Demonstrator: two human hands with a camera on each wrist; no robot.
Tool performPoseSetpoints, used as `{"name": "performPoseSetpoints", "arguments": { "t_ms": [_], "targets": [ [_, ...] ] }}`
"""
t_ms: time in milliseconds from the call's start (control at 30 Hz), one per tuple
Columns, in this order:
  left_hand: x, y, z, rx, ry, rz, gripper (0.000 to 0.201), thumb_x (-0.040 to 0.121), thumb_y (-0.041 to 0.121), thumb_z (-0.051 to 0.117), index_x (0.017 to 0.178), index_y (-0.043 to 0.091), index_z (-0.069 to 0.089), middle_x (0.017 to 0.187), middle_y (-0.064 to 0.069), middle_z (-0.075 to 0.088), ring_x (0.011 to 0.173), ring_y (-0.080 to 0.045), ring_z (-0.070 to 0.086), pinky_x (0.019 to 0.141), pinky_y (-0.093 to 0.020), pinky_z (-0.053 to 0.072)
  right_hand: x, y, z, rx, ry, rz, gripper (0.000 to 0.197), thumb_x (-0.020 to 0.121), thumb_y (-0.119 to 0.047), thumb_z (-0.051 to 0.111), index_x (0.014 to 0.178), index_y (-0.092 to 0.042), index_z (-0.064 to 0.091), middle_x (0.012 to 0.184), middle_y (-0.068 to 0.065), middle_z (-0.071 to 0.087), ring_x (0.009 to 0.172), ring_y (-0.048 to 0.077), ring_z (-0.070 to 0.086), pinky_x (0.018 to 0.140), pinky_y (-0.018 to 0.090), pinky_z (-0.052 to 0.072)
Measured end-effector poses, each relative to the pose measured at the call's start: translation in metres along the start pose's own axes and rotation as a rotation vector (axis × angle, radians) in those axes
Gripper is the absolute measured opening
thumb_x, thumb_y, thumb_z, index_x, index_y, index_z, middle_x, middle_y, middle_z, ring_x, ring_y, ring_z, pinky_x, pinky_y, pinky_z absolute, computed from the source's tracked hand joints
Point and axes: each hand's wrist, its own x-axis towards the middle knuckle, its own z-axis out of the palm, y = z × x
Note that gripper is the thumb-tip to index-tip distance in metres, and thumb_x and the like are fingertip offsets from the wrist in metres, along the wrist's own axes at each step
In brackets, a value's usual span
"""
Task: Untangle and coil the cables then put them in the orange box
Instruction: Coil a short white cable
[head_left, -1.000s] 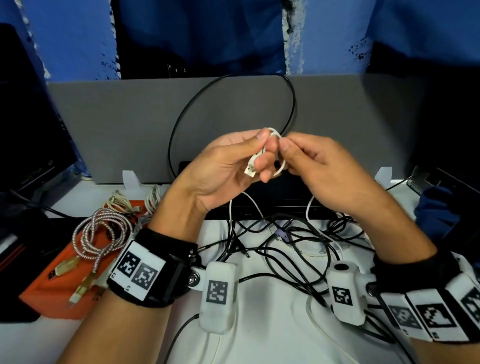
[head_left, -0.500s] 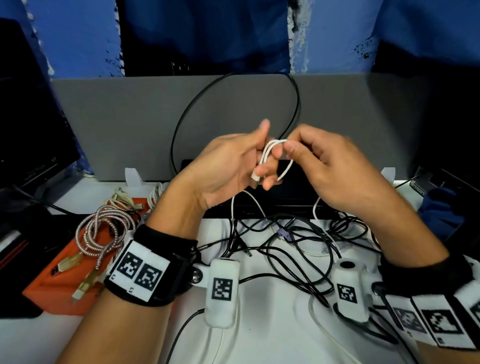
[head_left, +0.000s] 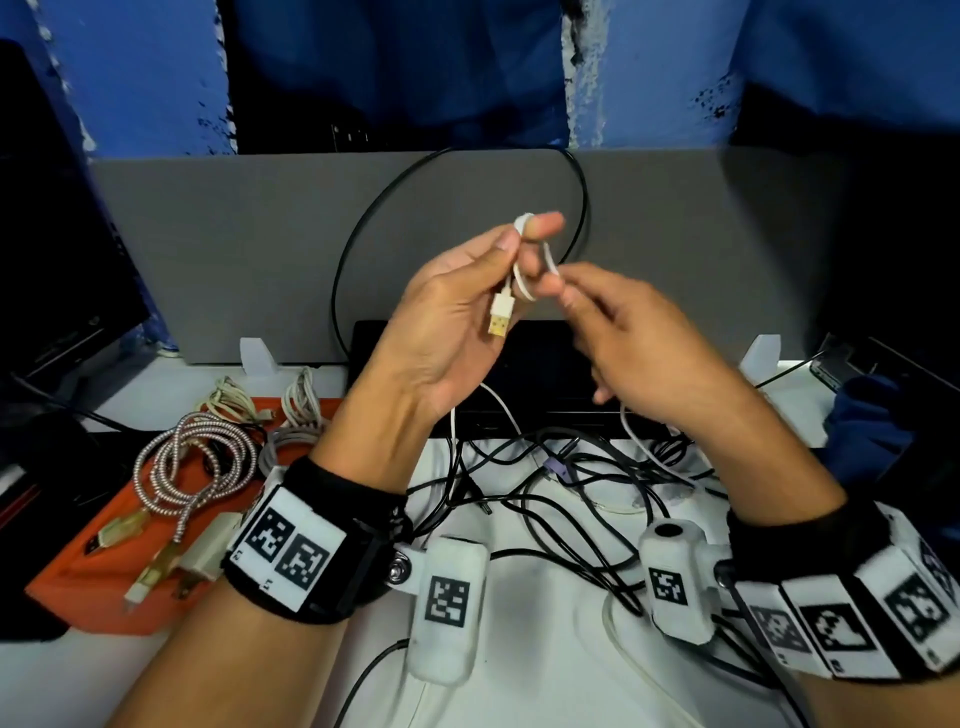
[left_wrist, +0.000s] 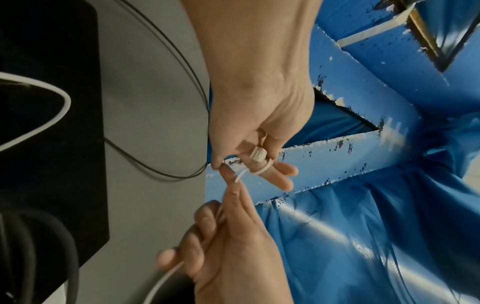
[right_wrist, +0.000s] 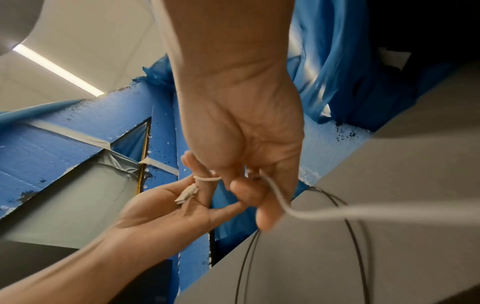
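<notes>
Left hand (head_left: 441, 322) raised palm-up, white cable (head_left: 522, 283) looped round its fingers; right hand (head_left: 628, 338) pinches the strand alongside.

Office desk (head_left: 545, 670), grey partition (head_left: 234, 260), monitor (head_left: 57, 249)

My arms are bare, no sleeves. My left hand (head_left: 457, 317) has a black wristband (head_left: 332, 540) behind it with a white plate carrying two black square-pattern markers. Off that band's inner side, past a shiny metal screw, hangs a white rounded camera pod (head_left: 448, 597) with its own marker. My right hand (head_left: 639, 343) has the same black band with several white marker plates (head_left: 852, 618) and a white pod (head_left: 675, 582) with a dark round lens on top.
</notes>
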Motion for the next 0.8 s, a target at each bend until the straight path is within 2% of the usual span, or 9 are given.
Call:
{"name": "performPoseSetpoints", "arguments": {
  "t_ms": [67, 167, 267, 333, 400, 467, 633, 733, 800],
  "targets": [
    [0.002, -0.002, -0.004, 0.022, 0.063, 0.044, 0.031, 0.107, 0.008, 0.04, 0.131, -0.003, 0.057, 0.078, 0.004, 0.069, 0.076, -0.01, 0.071, 0.081, -0.021, 0.054, -0.004, -0.001, 0.006, -0.014, -0.198, 0.028, 0.024, 0.109, -0.033, 0.042, 0.118, -0.047, 0.058, 0.05, -0.01, 0.049, 0.041, 0.013, 0.055, 0.053, 0.044, 0.06],
    [0.005, -0.008, -0.008, 0.282, 0.12, 0.065, 0.029, 0.108, 0.007, 0.041, 0.132, 0.005, 0.057, 0.095, 0.001, 0.076, 0.085, -0.012, 0.073, 0.077, -0.02, 0.054, -0.007, -0.007, 0.014, -0.116, -0.305, -0.065, 0.015, 0.108, -0.027, 0.046, 0.1, -0.03, 0.059, 0.054, -0.019, 0.052, 0.05, 0.005, 0.051, 0.057, 0.026, 0.043],
    [0.005, -0.013, -0.012, 0.682, 0.055, 0.039, 0.029, 0.108, 0.006, 0.042, 0.128, 0.005, 0.062, 0.093, 0.003, 0.075, 0.079, -0.014, 0.068, 0.077, -0.021, 0.053, -0.004, -0.006, 0.013, -0.137, -0.213, -0.057, 0.023, 0.104, -0.027, 0.055, 0.082, -0.021, 0.062, 0.059, -0.013, 0.054, 0.056, 0.006, 0.048, 0.061, 0.033, 0.036],
    [0.003, -0.011, -0.015, 0.791, -0.096, -0.021, 0.025, 0.106, 0.006, 0.043, 0.106, 0.007, 0.069, 0.078, 0.006, 0.071, 0.074, -0.026, 0.065, 0.08, -0.027, 0.051, -0.001, -0.005, 0.006, -0.046, -0.114, -0.038, 0.016, 0.1, -0.026, 0.061, 0.085, -0.022, 0.068, 0.066, -0.012, 0.063, 0.058, 0.005, 0.05, 0.062, 0.032, 0.04],
    [0.001, -0.006, -0.017, 0.752, -0.219, -0.092, 0.024, 0.103, 0.009, 0.045, 0.094, 0.007, 0.068, 0.073, 0.001, 0.068, 0.062, -0.029, 0.054, 0.075, -0.031, 0.047, 0.001, -0.005, -0.002, 0.091, -0.024, -0.01, 0.013, 0.097, -0.026, 0.068, 0.087, -0.019, 0.062, 0.062, -0.009, 0.064, 0.051, 0.009, 0.045, 0.055, 0.03, 0.037],
    [-0.003, 0.0, -0.017, 0.589, -0.265, -0.144, 0.025, 0.105, 0.009, 0.042, 0.105, -0.004, 0.063, 0.072, -0.006, 0.058, 0.056, -0.016, 0.043, 0.073, -0.027, 0.044, 0.001, -0.005, -0.008, 0.173, 0.062, -0.011, 0.018, 0.095, -0.028, 0.071, 0.092, -0.016, 0.058, 0.056, -0.006, 0.055, 0.048, 0.01, 0.039, 0.05, 0.03, 0.032],
    [-0.002, 0.008, -0.021, 0.493, -0.291, -0.094, 0.024, 0.11, 0.014, 0.036, 0.1, 0.003, 0.053, 0.063, 0.006, 0.04, 0.05, -0.003, 0.034, 0.08, -0.03, 0.047, -0.002, -0.013, -0.002, 0.064, 0.133, -0.058, 0.02, 0.099, -0.047, 0.06, 0.104, -0.029, 0.069, 0.066, -0.001, 0.06, 0.061, 0.014, 0.054, 0.061, 0.039, 0.047],
    [-0.003, 0.007, -0.024, 0.353, -0.29, -0.096, 0.026, 0.109, 0.013, 0.035, 0.098, 0.002, 0.055, 0.063, 0.005, 0.045, 0.053, -0.008, 0.044, 0.082, -0.031, 0.049, -0.003, -0.016, -0.002, 0.068, 0.098, -0.067, 0.03, 0.099, -0.053, 0.055, 0.097, -0.026, 0.068, 0.082, 0.01, 0.07, 0.078, 0.029, 0.065, 0.075, 0.049, 0.053],
    [-0.004, 0.003, -0.023, 0.222, -0.319, -0.133, 0.028, 0.108, 0.013, 0.035, 0.095, 0.007, 0.059, 0.067, 0.0, 0.053, 0.061, -0.016, 0.057, 0.091, -0.042, 0.049, -0.002, -0.018, -0.003, 0.207, 0.06, -0.074, 0.029, 0.104, -0.042, 0.055, 0.094, -0.016, 0.063, 0.081, 0.015, 0.073, 0.072, 0.033, 0.068, 0.07, 0.046, 0.056]
  ]
}}
